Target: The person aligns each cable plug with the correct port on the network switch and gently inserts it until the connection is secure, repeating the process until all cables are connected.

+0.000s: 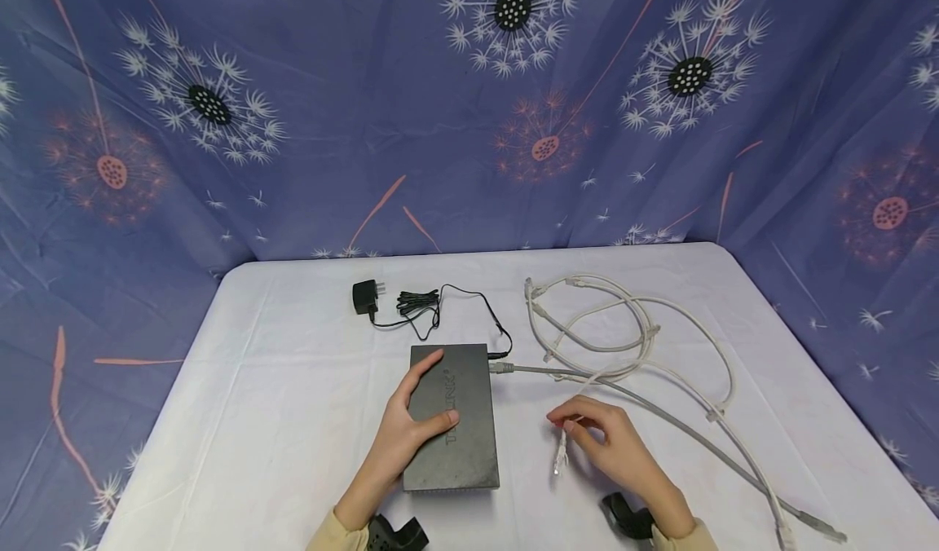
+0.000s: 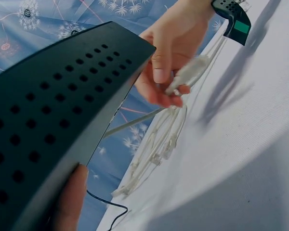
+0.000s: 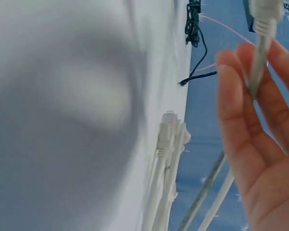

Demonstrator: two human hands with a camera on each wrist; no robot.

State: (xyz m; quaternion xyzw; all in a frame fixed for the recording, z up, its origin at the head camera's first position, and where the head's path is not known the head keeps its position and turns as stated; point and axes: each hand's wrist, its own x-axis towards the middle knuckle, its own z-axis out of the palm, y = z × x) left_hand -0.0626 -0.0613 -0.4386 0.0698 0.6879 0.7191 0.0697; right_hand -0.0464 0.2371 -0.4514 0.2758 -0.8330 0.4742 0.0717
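A dark grey TP-LINK network switch (image 1: 473, 453) is gripped by my left hand (image 1: 392, 445), with the thumb and one finger across its top. Its vented side (image 2: 62, 115) fills much of the left wrist view. To the right of it, my right hand (image 1: 612, 445) pinches a white Ethernet cable just behind its clear plug (image 1: 561, 463), which points toward the front edge. That plug's pale boot (image 3: 266, 12) shows above the fingers in the right wrist view. A grey Ethernet cable (image 1: 660, 411) and a thin black power lead (image 1: 497, 355) run into the switch's right side.
Behind the switch lie a black power adapter (image 1: 364, 297) and its bundled cord (image 1: 418, 302). Coiled white Ethernet cables (image 1: 645, 323) spread over the right side of the white table (image 1: 279, 388). A blue dandelion-print curtain (image 1: 352, 111) hangs around the back.
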